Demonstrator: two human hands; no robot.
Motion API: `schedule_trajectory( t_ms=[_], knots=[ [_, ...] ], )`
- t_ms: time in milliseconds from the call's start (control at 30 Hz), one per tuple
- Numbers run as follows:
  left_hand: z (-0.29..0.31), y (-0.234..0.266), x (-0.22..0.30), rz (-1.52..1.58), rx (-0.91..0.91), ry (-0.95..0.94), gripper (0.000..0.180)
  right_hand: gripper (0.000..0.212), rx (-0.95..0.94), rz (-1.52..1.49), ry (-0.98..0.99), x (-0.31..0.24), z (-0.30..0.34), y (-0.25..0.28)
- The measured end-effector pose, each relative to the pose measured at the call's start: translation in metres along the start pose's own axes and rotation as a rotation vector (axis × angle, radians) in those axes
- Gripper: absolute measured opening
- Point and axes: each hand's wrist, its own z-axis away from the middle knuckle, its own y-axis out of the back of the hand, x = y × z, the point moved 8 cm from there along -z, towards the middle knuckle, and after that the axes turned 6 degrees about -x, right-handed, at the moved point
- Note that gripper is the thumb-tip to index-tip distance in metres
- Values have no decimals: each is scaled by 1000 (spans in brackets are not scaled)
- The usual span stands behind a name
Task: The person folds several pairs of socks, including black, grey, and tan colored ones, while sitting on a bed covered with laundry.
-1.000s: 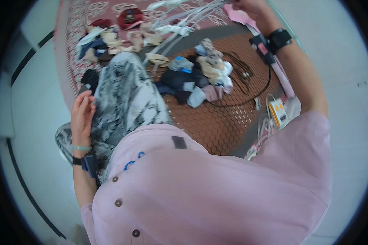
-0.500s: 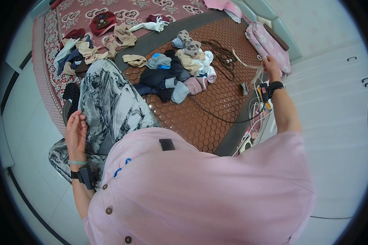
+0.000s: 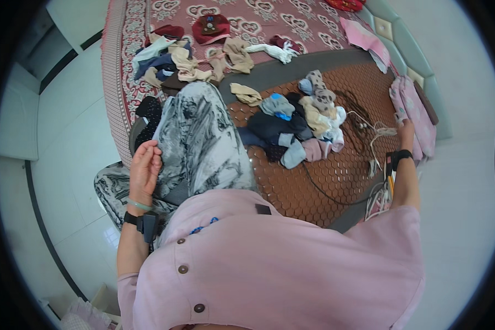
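At the left, I see the left hand (image 3: 144, 165) beside the patterned trouser leg (image 3: 206, 148), fingers loosely bent, nothing visible in them. Right of the sock pile (image 3: 280, 125), the pale cord (image 3: 384, 131), which was stretched out from the right hand (image 3: 406, 133), now lies bunched on the brown mat (image 3: 283, 184) beside it. I judge it mostly laid down, but cannot tell whether these fingers grip it.

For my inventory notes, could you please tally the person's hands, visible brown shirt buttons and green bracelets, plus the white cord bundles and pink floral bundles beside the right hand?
Left hand and right hand: 2
Brown shirt buttons: 3
Green bracelet: 1
White cord bundle: 1
Pink floral bundle: 1
Total: 8
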Motion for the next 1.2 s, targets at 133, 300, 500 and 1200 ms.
schedule_trajectory(
  t_ms=[133,300,500,1200],
  knots=[
    [3,6,0,32,33,-7,17,26,34,-200,203,-126,10,-17],
    [-5,7,-1,68,69,7,16,24,-52,-508,421,-307,26,-32],
    [-4,12,-1,69,146,13,15,28,-199,-536,797,-477,27,-72],
    [-11,12,-1,173,210,113,19,45,-303,-271,533,-566,-35,-160]
  ],
)
